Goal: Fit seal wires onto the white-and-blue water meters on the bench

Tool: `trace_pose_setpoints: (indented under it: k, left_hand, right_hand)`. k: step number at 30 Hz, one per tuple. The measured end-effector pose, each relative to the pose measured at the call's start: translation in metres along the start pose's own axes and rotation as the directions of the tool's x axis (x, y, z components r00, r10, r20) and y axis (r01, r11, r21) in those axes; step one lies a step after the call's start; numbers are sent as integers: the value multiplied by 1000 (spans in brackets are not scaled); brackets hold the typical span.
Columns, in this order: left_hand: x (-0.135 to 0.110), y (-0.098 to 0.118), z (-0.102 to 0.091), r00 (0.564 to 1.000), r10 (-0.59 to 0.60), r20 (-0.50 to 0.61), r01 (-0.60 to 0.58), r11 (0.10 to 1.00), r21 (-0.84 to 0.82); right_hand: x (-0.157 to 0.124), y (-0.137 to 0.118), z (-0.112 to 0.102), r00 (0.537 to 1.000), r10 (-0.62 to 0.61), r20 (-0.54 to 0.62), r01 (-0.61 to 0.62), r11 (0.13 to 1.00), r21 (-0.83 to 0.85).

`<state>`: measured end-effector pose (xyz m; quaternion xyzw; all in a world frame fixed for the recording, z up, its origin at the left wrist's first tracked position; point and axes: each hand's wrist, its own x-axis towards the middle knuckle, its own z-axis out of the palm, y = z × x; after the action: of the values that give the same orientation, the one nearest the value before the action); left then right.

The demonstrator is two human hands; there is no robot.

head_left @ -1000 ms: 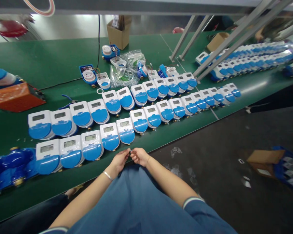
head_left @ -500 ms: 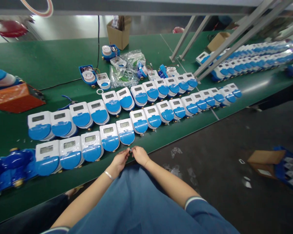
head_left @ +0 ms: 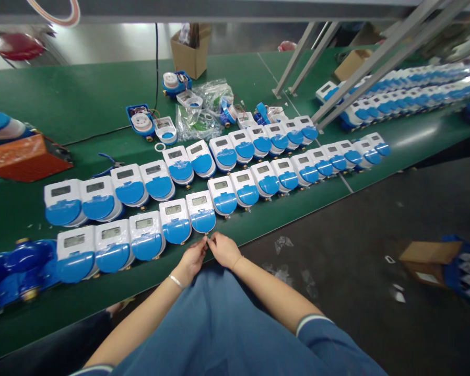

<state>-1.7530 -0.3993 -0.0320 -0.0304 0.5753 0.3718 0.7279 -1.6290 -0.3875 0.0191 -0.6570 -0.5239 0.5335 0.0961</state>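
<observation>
Fingertips pinched together, my left hand [head_left: 193, 257] and my right hand [head_left: 224, 249] meet at the front edge of the green bench [head_left: 254, 230]. Whatever is between them is too small to make out. Just beyond the fingertips lies a white and blue water meter [head_left: 201, 211] with a lit display. Another water meter [head_left: 175, 222] sits to its left, and one more [head_left: 222, 196] to its right. They belong to the front one of two long rows; a back-row meter [head_left: 156, 180] lies behind, its blue lid closed.
Opened meters [head_left: 141, 122] and clear plastic bags [head_left: 198, 122] lie behind the rows. Blue-handled pliers [head_left: 107, 166] and an orange box [head_left: 27, 156] are at left, blue meter bodies [head_left: 19, 269] at front left. Metal struts [head_left: 360, 73] rise at right. A carton [head_left: 429, 261] stands on the floor.
Both hands have shifted very slightly toward the meter in front of them, fingertips still together. The meters stay where they were.
</observation>
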Motion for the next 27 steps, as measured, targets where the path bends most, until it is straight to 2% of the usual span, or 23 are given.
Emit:
trace_pose_setpoints:
  k: [2,3,7,9,11,15,16,18,20,21,24,26,27]
  left_hand:
    - [0,0,1,999,-4,-32,4,1000,-17]
    - [0,0,2,999,0,-36,-1,1000,-17]
    - [1,1,2,999,42,-3,-42,999,7]
    - [2,1,3,999,52,7,-52,999,11]
    - [2,0,4,999,48,2,-48,999,4]
    - [2,-1,7,998,37,-41,-38,999,-29]
    - [2,-1,7,998,42,-43,-43,999,-27]
    - [0,0,9,997,68,-28,-68,998,-4]
    - [-3,1,10,994,107,2,-107,994,37]
    - [-4,2,11,992,126,7,-127,990,66]
    - [-8,5,10,988,153,-22,-145,967,208]
    - [-11,8,7,986,145,-86,-110,939,327]
    - [-13,10,4,988,130,-84,-89,922,376]
  right_hand:
    - [-4,1,1,995,-79,-54,73,991,-110]
    - [-2,1,2,995,-79,-56,70,987,-143]
    - [16,-6,5,996,79,32,-75,992,-104]
    - [19,-6,4,994,92,54,-87,992,-95]
    - [15,-2,1,999,45,22,-42,992,-119]
    - [4,8,0,983,-177,-51,153,939,-307]
    - [5,8,2,986,-157,-49,137,950,-281]
    - [12,6,7,1000,18,-7,-18,995,-98]
    - [21,2,11,980,184,78,-189,979,73]
    - [25,2,11,968,224,114,-237,965,109]
    - [28,2,-2,965,191,180,-213,971,112]
    - [27,0,-22,974,90,209,-115,987,110]
    - [28,-4,-36,973,29,229,-58,991,122]
